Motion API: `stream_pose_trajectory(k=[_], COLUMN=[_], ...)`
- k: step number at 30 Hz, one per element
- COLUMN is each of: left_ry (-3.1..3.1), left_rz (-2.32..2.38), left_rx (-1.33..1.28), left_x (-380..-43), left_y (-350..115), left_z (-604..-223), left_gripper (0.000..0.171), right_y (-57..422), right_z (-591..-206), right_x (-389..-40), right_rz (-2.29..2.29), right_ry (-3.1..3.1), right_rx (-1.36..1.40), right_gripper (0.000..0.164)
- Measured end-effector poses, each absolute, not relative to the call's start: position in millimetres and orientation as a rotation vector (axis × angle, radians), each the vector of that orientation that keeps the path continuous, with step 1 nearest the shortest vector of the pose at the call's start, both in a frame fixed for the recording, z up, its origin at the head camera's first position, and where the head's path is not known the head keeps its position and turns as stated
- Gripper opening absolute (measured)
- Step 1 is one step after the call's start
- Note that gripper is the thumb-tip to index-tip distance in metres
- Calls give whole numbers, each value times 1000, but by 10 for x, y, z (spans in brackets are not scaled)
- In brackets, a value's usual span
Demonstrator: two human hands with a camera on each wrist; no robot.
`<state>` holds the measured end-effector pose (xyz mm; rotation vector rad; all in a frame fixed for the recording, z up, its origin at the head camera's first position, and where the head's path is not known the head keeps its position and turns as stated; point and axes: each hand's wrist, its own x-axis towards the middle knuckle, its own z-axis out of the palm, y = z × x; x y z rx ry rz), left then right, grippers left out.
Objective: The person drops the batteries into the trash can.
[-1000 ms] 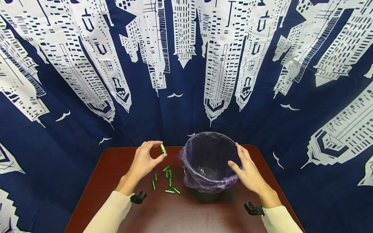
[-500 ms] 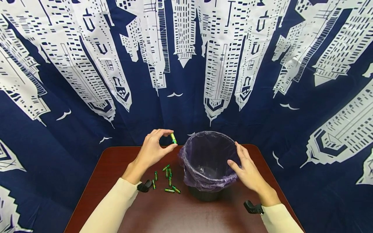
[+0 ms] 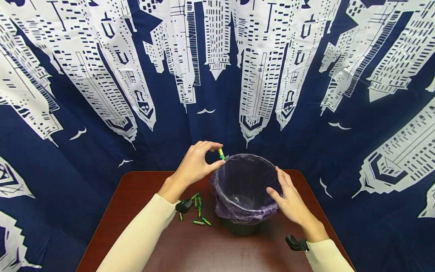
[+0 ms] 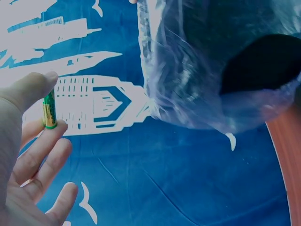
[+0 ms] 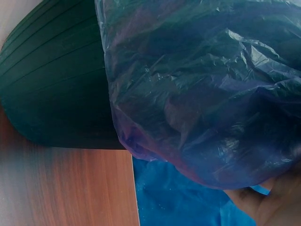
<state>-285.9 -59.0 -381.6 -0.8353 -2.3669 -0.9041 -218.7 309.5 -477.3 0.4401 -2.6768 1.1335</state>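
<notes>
The left hand (image 3: 197, 160) pinches a battery (image 3: 221, 153) end to end, near the bin's (image 3: 239, 229) left rim, long axis steep, greener end at the thumb. The right hand's (image 3: 291, 202) fingers spread loosely at the rim. Only the head view shows loose batteries (image 3: 199, 223); only the right wrist's, the bin's ribbing (image 5: 51, 70).

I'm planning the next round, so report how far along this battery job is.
Done: the bin is lined with a purple bag. In hand: the left hand pinches one battery near the bin. Apparently left: the loose batteries on the table. Whether any lie inside already, I cannot tell.
</notes>
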Motion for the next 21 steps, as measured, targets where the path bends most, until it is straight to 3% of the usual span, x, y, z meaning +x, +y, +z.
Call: stream_pose_trajectory(k=[21], left_ry=[-2503], left_rz=[-851], left_rx=[-944], left_x=[-3003], left_y=[-41], left_z=[-3599], left_gripper=[53], right_y=[3101], right_z=[-4796], right_x=[-2190], right_rz=[1131], right_ry=[-2659], right_rx=[435], right_gripper=[91])
